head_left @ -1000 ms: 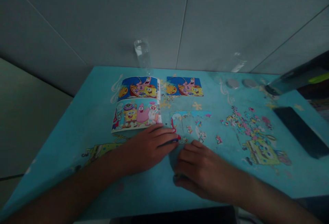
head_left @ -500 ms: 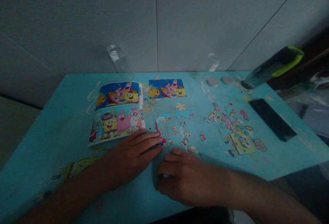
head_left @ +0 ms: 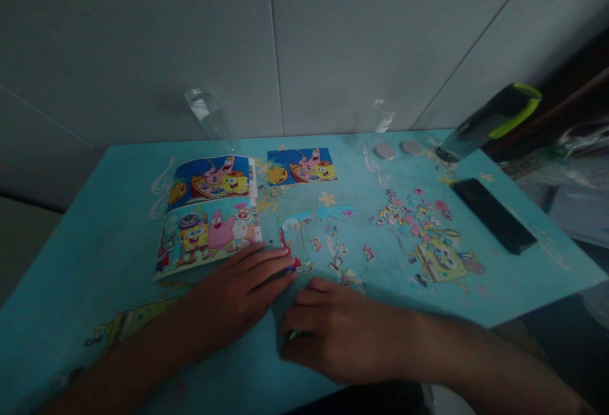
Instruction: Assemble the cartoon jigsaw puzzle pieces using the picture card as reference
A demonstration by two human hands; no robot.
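My left hand (head_left: 250, 285) lies flat, fingers stretched out, with its fingertips on the lower left corner of a partly joined jigsaw puzzle (head_left: 333, 212). The puzzle's top and left borders are joined; my fingers cover part of the left side. Close beside it, my right hand (head_left: 333, 329) is curled above the tabletop with thumb and fingers drawn together. A pale bit shows between them, too small to name. Several loose puzzle pieces (head_left: 339, 256) lie inside and right of the border, and a small cluster of pieces (head_left: 351, 277) sits just beyond my right knuckles.
A printed picture sheet (head_left: 221, 231) lies left, beside a rectangular cartoon picture (head_left: 302, 166). Right are a heap of puzzle pieces (head_left: 413, 215) and a black phone-like slab (head_left: 495, 215). Clear tubes (head_left: 212, 120), round lids (head_left: 384, 151) and a dark bottle (head_left: 485, 123) stand or lie behind.
The whole view has shifted slightly, moving the table's things a little left in the picture. Both hands keep nearly the same pose and place by the puzzle.
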